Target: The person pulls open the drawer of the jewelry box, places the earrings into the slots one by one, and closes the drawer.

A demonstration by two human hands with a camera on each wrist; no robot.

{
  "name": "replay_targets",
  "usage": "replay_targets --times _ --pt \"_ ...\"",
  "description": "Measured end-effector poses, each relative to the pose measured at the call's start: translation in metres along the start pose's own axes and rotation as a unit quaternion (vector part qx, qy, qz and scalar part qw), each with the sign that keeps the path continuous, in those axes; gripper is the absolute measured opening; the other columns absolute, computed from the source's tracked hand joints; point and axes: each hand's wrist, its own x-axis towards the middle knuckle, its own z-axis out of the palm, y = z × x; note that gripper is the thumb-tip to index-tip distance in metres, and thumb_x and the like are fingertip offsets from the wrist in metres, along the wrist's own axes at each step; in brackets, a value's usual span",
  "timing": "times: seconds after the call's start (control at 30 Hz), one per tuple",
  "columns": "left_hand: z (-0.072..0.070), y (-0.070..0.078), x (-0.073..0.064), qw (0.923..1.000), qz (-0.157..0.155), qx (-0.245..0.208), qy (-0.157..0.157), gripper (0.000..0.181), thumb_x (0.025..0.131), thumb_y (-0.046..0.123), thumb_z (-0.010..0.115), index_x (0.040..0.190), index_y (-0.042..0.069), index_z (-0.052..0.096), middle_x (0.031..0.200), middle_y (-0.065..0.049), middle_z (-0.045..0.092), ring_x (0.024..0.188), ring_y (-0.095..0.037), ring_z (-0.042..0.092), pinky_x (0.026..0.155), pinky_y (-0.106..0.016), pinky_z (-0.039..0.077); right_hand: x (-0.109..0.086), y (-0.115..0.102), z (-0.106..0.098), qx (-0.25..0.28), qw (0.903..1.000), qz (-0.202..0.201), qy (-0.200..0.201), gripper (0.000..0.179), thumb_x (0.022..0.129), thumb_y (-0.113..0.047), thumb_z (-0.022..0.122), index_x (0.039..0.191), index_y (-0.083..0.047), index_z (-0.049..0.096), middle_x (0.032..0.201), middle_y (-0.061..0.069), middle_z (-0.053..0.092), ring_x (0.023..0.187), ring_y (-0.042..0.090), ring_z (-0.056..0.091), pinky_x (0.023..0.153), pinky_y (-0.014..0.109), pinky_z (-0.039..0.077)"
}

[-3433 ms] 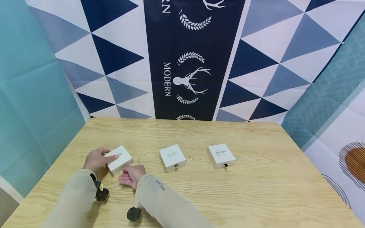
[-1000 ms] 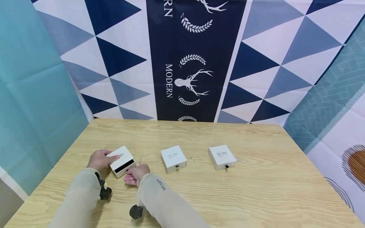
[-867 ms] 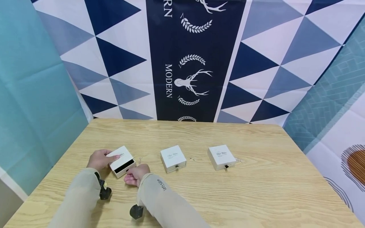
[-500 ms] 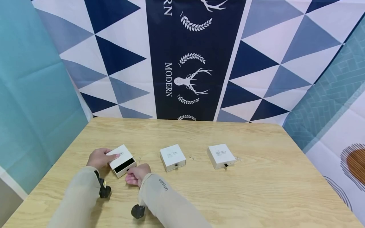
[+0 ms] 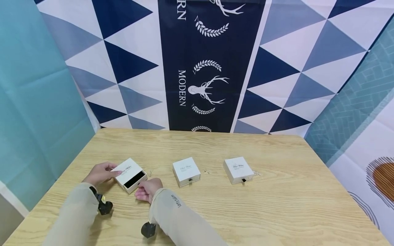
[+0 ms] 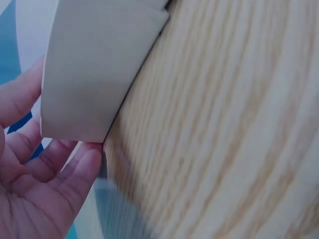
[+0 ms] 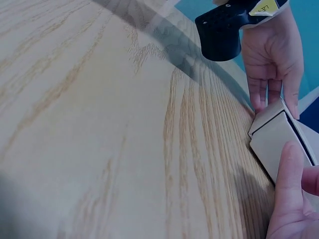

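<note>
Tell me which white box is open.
The leftmost box, gripped by the left hand: its drawer is partly out, showing black inside, while the middle box and rightmost box are shut.

- Bright, even light is filling the head view, washing over the worktop point(image 5: 261, 212).
- Soft shadows are falling beside the sleeves point(image 5: 72, 212), around seven o'clock.
- Small print on the white boxes point(image 5: 186, 172) is going fuzzy.
- The left wrist view is looking dimmer and bluish; grain is blurring toward three o'clock, shadow darkening seven o'clock.
- The right wrist view is also looking dim, a shadow band slanting from eleven toward two o'clock, murk gathering at eight.
</note>
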Motion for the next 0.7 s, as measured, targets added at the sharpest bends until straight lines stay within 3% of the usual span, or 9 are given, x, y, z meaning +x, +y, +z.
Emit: replay_targets --times 0.3,0.7 --pt "0.002 0.000 0.001 0.9997 -0.011 0.000 0.022 0.052 0.087 0.023 0.072 0.118 -0.013 0.053 0.094 -0.014 0.055 0.080 -0.021 0.050 0.065 -0.028 0.043 -0.001 0.003 -0.004 0.000 0.9999 -0.005 -0.015 0.019 0.084 0.007 0.057 0.067 0.001 0.058 0.050 0.004 0.053 0.043 0.008 0.052 0.055 0.023 0.053" --pt "0.002 -0.001 0.002 0.9994 -0.011 0.013 0.031 0.058 0.083 0.031 0.076 0.117 -0.011 0.054 0.101 -0.019 0.054 0.088 -0.028 0.049 0.070 -0.031 0.044 -0.003 -0.007 -0.022 -0.081 0.9933 0.016 -0.081 0.018 0.086 0.008 0.060 0.068 0.005 0.061 0.048 0.003 0.053 0.039 0.006 0.051 0.048 0.015 0.048"
